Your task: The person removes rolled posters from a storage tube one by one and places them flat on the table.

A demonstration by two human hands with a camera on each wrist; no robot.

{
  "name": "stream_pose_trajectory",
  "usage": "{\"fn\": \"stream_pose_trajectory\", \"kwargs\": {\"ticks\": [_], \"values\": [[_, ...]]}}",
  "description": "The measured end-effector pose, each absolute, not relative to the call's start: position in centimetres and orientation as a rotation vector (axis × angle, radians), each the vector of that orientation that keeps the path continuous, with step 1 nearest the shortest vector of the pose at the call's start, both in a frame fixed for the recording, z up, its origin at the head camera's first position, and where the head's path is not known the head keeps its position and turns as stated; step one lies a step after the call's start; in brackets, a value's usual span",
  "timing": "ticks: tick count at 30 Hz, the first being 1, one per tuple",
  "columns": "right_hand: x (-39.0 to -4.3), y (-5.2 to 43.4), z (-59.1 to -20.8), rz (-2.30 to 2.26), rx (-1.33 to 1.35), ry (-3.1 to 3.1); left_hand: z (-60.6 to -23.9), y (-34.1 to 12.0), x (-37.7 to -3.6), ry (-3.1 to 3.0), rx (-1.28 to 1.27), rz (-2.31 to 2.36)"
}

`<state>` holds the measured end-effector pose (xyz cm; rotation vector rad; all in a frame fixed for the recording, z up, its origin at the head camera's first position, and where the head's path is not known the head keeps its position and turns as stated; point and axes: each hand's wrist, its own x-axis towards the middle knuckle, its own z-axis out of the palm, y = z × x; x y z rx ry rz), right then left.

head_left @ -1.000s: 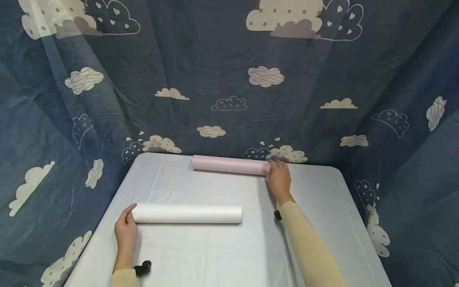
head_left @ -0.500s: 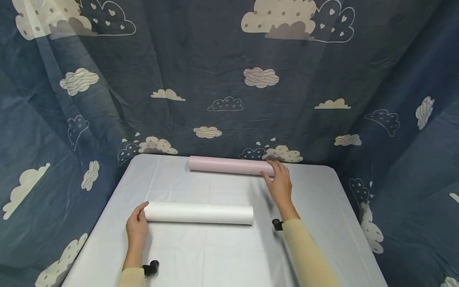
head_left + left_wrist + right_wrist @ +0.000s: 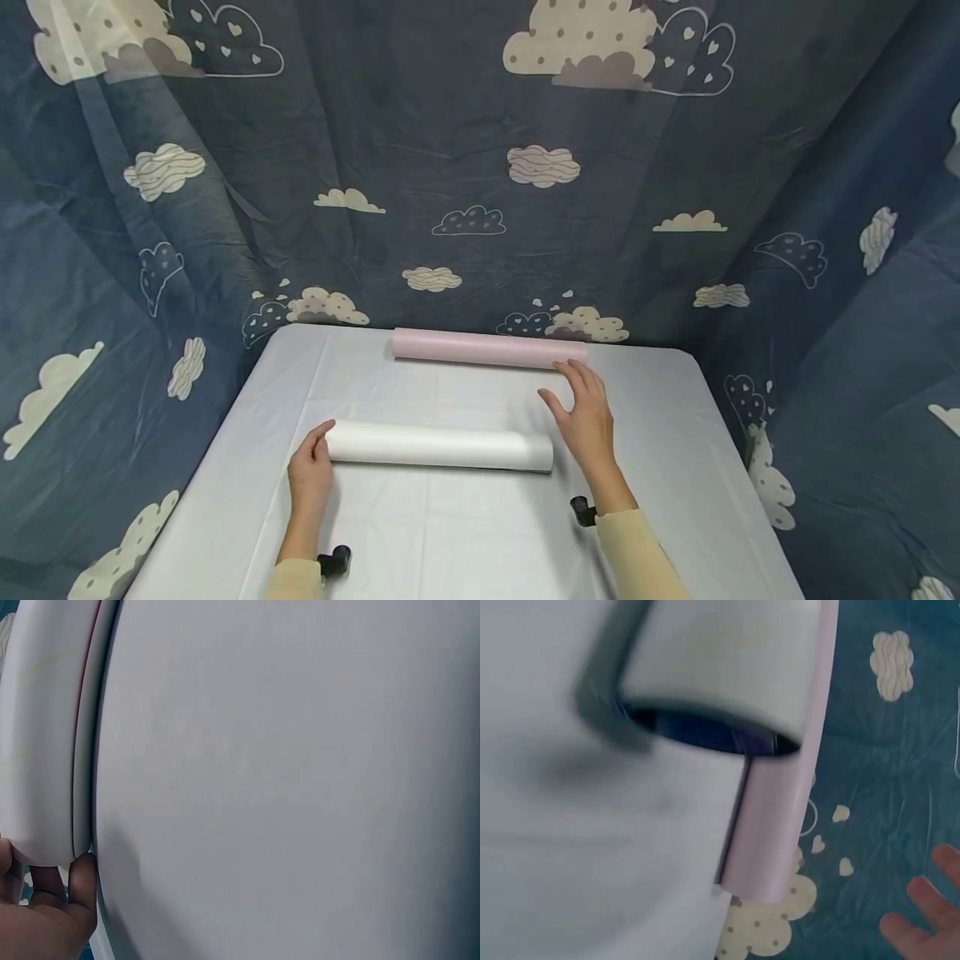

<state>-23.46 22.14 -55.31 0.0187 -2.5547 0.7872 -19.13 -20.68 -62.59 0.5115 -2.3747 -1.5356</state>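
A white paper-like roll [image 3: 442,446] lies lengthwise across the middle of the table. My left hand [image 3: 311,475] grips its left end, with the thumb and fingers [image 3: 84,889] around the rim in the left wrist view. The roll's hollow right end [image 3: 720,724] faces the right wrist camera. Farther back, a pink roll [image 3: 487,347] lies along the table's far edge. My right hand [image 3: 588,417] is between the two rolls' right ends, thumb and fingers spread and holding nothing. Its fingertips overlap the pink roll's front edge in the head view.
The table [image 3: 375,533] has a white cover and rounded far corners. Dark blue curtains [image 3: 450,125] with a cloud print hang behind it and along both sides. A small black wrist camera [image 3: 583,511] sits at the right wrist, another black camera [image 3: 335,561] at the left.
The right hand has let go of the pink roll and drawn back toward the body, its fingers spreading. The left hand has moved the white roll to the right.
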Motion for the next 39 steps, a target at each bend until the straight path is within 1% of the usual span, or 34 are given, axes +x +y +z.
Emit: {"fn": "stream_pose_trajectory", "kwargs": {"ticks": [9,16,32,39], "values": [[-19.7,20.8,-58.0,0.588,0.224,-2.636,-62.4,-18.5,-19.4,-2.406,0.486,-1.628],[-18.2,20.2,-59.6,0.55,0.263,-2.689,-62.5,-17.1,-19.8,-2.42,0.451,-1.628],[-17.1,21.1,-61.1,0.395,0.248,-2.736,-62.5,-14.8,-19.4,-2.452,0.395,-1.645],[-17.1,21.4,-61.8,0.364,0.241,-2.75,-62.6,-14.5,-19.3,-2.485,0.363,-1.573]]}}
